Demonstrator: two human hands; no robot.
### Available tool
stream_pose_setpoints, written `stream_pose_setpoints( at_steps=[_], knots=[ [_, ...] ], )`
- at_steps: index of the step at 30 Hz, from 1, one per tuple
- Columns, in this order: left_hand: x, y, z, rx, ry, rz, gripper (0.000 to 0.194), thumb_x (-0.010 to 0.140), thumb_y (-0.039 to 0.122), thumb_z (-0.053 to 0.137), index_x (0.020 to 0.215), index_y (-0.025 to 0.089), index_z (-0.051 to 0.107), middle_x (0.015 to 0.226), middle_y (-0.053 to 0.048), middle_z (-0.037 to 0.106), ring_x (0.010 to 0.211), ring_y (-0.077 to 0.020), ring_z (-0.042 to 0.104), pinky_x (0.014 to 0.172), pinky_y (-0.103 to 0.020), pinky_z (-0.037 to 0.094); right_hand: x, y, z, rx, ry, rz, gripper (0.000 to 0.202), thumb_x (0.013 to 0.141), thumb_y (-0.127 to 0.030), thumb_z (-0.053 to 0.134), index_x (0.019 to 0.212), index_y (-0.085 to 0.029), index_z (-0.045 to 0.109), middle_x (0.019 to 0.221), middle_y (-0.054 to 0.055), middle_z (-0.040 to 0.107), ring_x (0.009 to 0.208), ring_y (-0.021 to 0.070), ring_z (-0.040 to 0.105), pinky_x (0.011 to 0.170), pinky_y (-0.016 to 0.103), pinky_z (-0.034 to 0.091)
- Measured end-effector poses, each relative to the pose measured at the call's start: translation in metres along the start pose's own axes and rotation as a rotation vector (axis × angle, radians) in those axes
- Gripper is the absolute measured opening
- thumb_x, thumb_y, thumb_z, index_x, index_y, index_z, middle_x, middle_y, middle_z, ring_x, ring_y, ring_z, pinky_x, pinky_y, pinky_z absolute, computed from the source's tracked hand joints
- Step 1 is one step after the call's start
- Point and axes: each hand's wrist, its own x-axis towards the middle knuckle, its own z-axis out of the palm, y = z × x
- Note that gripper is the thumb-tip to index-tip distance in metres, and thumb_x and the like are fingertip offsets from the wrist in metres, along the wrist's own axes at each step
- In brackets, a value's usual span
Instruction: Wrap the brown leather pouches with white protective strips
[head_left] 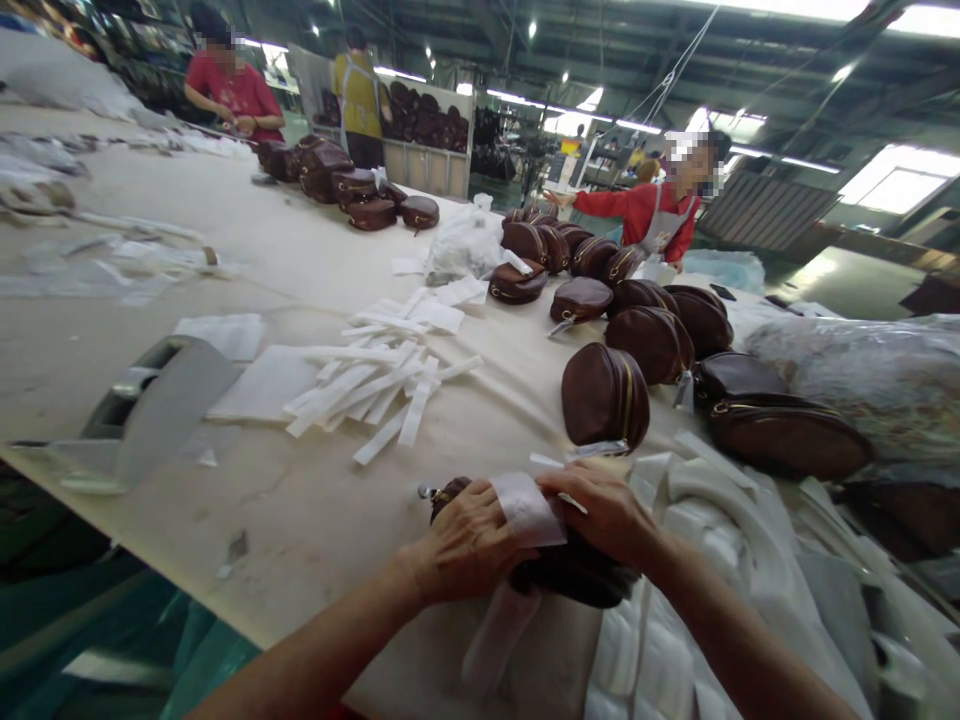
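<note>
A small dark brown leather bag (pixel 581 582) lies at the table's near side, under both my hands. My left hand (pixel 469 540) is closed over its left part, and the fingertips are partly hidden. Across the bag and over my left fingers runs a white wrapping strip (pixel 529 510). My right hand (pixel 604 510) pinches the strip's right edge above the bag. Another pale strip (pixel 499 635) hangs below the bag towards me. Just beyond my hands stands a brown zippered bag (pixel 600 395) with a wrapped zip pull.
Loose white strips (pixel 390 375) lie in a pile mid-table, with a tape dispenser (pixel 161 400) to their left. More brown bags (pixel 649 340) spread along the right. White foam pieces (pixel 712 530) and a plastic-wrapped bundle (pixel 870 380) crowd the right side. Several people work beyond the table.
</note>
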Motion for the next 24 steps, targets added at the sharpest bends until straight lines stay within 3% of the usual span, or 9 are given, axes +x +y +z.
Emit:
stream_pose_setpoints(
  at_steps=[8,12,16,19,24],
  knots=[
    [0.002,0.003,0.003,0.007,0.045,0.004,0.022,0.095,0.028,0.043,0.100,0.013,0.059,0.090,-0.008,0.066,0.085,-0.0189,0.061,0.080,-0.032,0.047,-0.005,0.017,-0.002,0.035,-0.186,0.009,0.020,0.092,-0.018,0.046,0.106,-0.017,0.060,0.083,0.006,0.068,0.076,0.0156,0.062,0.072,0.029,0.047],
    [0.001,0.004,-0.002,-0.005,-0.037,-0.019,0.018,0.092,0.025,0.048,0.102,0.016,0.059,0.090,-0.007,0.066,0.079,-0.0180,0.060,0.072,-0.030,0.047,-0.008,0.029,0.000,0.221,-0.296,0.112,0.020,0.090,-0.022,0.049,0.095,-0.019,0.068,0.083,0.006,0.069,0.079,0.0165,0.061,0.077,0.032,0.046],
    [0.002,0.004,-0.002,-0.042,-0.046,0.000,0.019,0.093,0.022,0.044,0.096,0.015,0.061,0.088,-0.007,0.067,0.078,-0.0174,0.062,0.069,-0.029,0.046,-0.015,0.035,0.007,0.538,-0.280,0.341,0.023,0.083,-0.040,0.061,0.081,-0.020,0.071,0.085,0.006,0.069,0.082,0.0178,0.061,0.082,0.035,0.046],
    [0.007,0.006,-0.005,-0.071,-0.036,0.011,0.021,0.092,0.019,0.041,0.089,0.014,0.061,0.085,-0.008,0.068,0.079,-0.0177,0.062,0.070,-0.029,0.046,-0.021,0.035,0.010,0.640,-0.247,0.421,0.032,0.079,-0.051,0.063,0.080,-0.019,0.070,0.089,0.007,0.070,0.090,0.0193,0.063,0.088,0.037,0.047],
    [0.022,0.010,-0.029,-0.283,-0.088,-0.102,0.028,0.093,0.025,0.043,0.075,0.015,0.062,0.071,-0.005,0.065,0.067,-0.0146,0.059,0.067,-0.026,0.046,-0.038,0.018,0.008,0.847,-0.148,0.657,0.038,0.067,-0.054,0.073,0.079,-0.018,0.071,0.082,0.002,0.070,0.081,0.0189,0.066,0.079,0.034,0.052]
  ],
)
